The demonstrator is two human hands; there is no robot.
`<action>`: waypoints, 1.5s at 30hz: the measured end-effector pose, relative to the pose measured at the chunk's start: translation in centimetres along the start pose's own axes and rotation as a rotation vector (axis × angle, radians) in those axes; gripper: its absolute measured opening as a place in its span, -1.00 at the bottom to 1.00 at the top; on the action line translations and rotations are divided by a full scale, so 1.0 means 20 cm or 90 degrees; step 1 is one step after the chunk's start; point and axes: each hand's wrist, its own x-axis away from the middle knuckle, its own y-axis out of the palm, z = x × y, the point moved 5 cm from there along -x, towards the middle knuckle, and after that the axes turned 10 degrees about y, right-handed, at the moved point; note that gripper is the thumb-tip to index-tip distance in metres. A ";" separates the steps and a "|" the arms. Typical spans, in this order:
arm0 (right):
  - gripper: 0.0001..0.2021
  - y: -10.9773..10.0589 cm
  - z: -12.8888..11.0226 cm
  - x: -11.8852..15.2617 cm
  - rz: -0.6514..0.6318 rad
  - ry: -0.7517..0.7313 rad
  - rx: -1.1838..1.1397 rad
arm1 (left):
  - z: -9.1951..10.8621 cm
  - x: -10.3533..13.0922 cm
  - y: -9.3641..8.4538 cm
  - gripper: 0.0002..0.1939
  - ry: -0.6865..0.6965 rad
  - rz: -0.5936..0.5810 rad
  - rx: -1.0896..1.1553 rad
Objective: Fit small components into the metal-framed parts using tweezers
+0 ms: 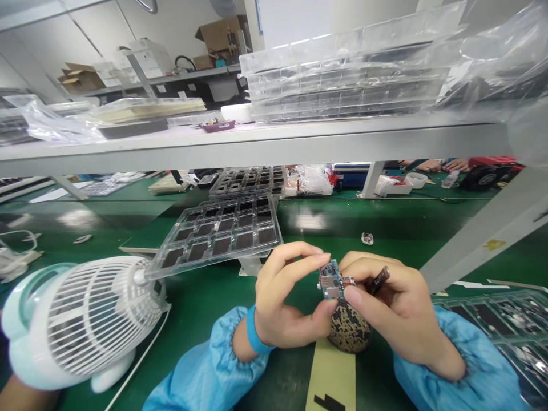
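A small blue-green circuit board [330,283] with metal parts is pinched by its edges between the thumb and fingers of my left hand [291,302]. My right hand [387,302] closes on the board's right side, where a small metal tab sticks out. A brown strip-like piece [380,279] with a dark end shows between the right fingers; how it joins the board is hidden. Below both hands sits a rounded, brown-and-black speckled object [350,328], partly covered by them. Under it lies a yellow-green strip [331,377] with black marks.
A white fan [94,319] stands at left, beside a clear compartment tray [222,242] of dark pieces. More trays [500,319] lie at right. A shelf [274,142] crosses overhead, with a slanted post [483,228] at right. Another person's hands [428,165] show far back.
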 end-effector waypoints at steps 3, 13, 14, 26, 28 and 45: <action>-0.85 0.00 0.00 0.00 0.000 -0.007 0.009 | 0.00 0.00 0.00 -0.49 -0.002 -0.002 0.001; -0.86 0.00 0.00 -0.01 0.007 -0.009 0.040 | 0.01 0.00 0.00 -0.48 -0.007 -0.011 0.002; -0.86 0.00 0.02 -0.01 0.012 0.004 0.050 | 0.00 0.00 0.00 -0.47 -0.014 -0.022 -0.004; -0.87 -0.03 0.14 -0.08 0.088 0.126 0.111 | -0.08 0.01 0.05 -0.49 -0.121 -0.095 -0.085; -0.87 -0.03 0.15 -0.08 0.096 0.132 0.117 | -0.08 0.02 0.06 -0.49 -0.127 -0.095 -0.092; -0.86 -0.05 0.24 -0.14 0.102 0.173 0.126 | -0.15 0.05 0.08 -0.58 -0.160 -0.105 -0.138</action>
